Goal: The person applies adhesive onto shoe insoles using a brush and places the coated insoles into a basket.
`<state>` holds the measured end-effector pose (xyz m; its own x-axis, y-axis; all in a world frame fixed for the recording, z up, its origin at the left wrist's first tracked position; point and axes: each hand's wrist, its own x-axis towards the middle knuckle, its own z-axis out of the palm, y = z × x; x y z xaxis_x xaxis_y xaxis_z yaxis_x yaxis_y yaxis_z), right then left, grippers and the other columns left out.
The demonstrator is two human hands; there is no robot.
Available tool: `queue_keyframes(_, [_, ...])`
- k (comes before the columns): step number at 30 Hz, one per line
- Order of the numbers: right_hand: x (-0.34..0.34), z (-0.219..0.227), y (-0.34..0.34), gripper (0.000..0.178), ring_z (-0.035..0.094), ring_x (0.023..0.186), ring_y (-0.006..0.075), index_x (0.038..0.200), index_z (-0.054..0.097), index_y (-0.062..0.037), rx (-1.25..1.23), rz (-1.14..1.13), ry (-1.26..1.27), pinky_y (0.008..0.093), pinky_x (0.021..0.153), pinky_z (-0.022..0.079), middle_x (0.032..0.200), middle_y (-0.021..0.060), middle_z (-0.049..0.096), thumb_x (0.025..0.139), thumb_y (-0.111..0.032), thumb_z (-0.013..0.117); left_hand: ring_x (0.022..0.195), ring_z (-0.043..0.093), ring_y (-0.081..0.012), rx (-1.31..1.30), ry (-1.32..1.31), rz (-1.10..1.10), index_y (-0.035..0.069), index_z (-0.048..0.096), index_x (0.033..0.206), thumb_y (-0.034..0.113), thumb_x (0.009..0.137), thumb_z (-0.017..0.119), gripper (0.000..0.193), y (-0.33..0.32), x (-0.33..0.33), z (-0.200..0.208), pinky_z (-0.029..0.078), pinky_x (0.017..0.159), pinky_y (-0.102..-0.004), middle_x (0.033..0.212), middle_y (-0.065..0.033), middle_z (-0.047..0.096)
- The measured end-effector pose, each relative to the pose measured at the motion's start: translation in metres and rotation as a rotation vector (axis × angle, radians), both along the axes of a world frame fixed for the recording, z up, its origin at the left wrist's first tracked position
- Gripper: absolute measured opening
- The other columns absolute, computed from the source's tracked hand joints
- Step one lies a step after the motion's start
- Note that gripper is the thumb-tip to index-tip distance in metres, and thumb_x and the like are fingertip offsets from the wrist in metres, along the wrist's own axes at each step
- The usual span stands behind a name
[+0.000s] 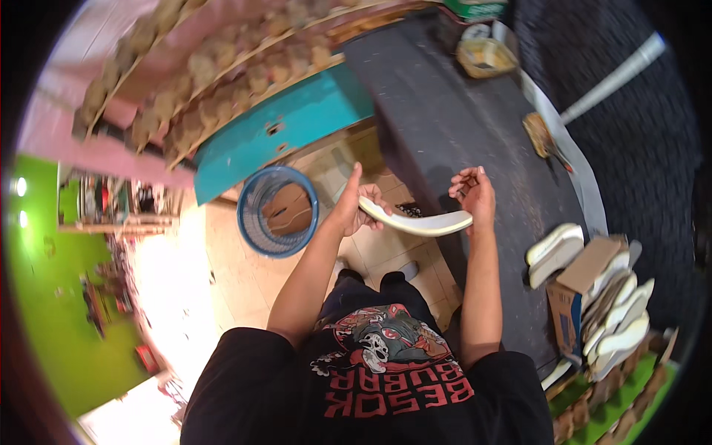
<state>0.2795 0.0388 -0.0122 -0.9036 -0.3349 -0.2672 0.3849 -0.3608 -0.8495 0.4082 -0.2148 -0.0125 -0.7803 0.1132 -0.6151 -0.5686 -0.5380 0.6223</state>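
the left hand has its fingers closed round one end of a curved white sole, thumb sticking up. the sole reaches across in front of the body to the right hand, whose fingers are loosely curled, closed around nothing; i can't tell if the sole's far end touches that palm. red block lettering runs under a skull-like print on the person's black shirt. from here, white print shows on a green container atop the dark bench, and a cardboard box there has a blue printed side, too small to read.
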Motion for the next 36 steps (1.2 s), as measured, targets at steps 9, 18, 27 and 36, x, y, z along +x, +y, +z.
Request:
queue_keyframes(9, [0.126,-0.077,-0.167,0.058,0.067,0.088,0.0191,0.1,0.067,-0.0022,0.235,0.665,0.056,0.0339,0.081,0.052,0.092,0.0092,0.071,0.107,-0.051,0.036,0.073,0.065,-0.0232,0.323,-0.166,0.498,0.006,0.058,0.093,0.081,0.091,0.029,0.081,-0.131,0.188,-0.119,0.052,0.063,-0.0319,0.095,-0.0176,0.068])
queue_keyframes(18, [0.261,-0.199,-0.273,0.075,0.068,0.107,0.0359,0.136,0.049,-0.0036,0.585,0.907,-0.808,0.0531,0.089,0.056,0.122,0.0183,0.066,0.099,-0.068,0.038,0.079,0.056,-0.0204,0.228,-0.476,0.528,0.009,0.058,0.109,0.065,0.099,0.043,0.059,-0.217,0.364,-0.229,0.048,0.069,-0.0343,0.092,-0.0089,0.058])
queue_keyframes(27, [0.249,-0.202,-0.351,0.07,0.073,0.081,0.0328,0.135,0.051,-0.0042,0.562,1.007,-0.564,0.0413,0.064,0.063,0.106,0.0173,0.07,0.102,-0.064,0.036,0.064,0.061,-0.0229,-0.018,-0.528,0.663,0.006,0.055,0.119,0.045,0.102,0.05,0.042,-0.286,0.379,-0.238,0.049,0.057,-0.0351,0.091,-0.0135,0.063])
queue_keyframes(36, [0.215,-0.222,-0.373,0.067,0.06,0.05,0.0194,0.127,0.045,-0.0046,0.883,0.944,-0.129,0.0312,0.039,0.049,0.086,0.0126,0.062,0.1,-0.066,0.036,0.077,0.067,-0.0277,-0.126,-0.664,0.788,0.009,0.056,0.121,0.053,0.105,0.036,0.051,-0.24,0.33,-0.247,0.054,0.067,-0.0415,0.099,-0.0133,0.065])
